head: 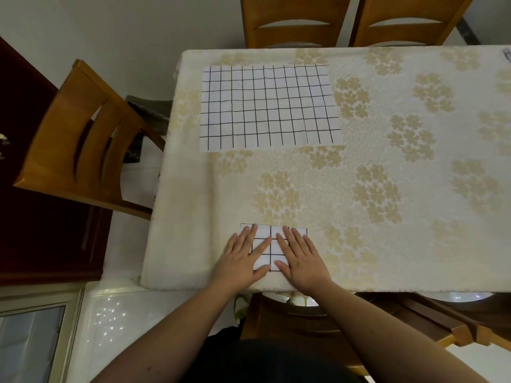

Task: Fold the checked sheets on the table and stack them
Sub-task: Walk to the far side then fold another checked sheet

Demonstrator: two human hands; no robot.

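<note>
Both hands, left hand (243, 255) and right hand (300, 257), lie with flat, open fingers on the small folded sheet (269, 246); press the creases hard, edges lined up.

Dim, soft, warm light, sharp at the centre, edges bowed by the wide lens, glints on the floor (110, 313).

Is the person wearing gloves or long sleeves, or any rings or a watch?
No gloves. Both the left hand and the right hand are bare, and the arms are bare right down to the bottom of the picture, so no sleeves show. No ring, watch or bracelet can be seen on the fingers or wrists. The dark clothing below covers the person's body.
</note>
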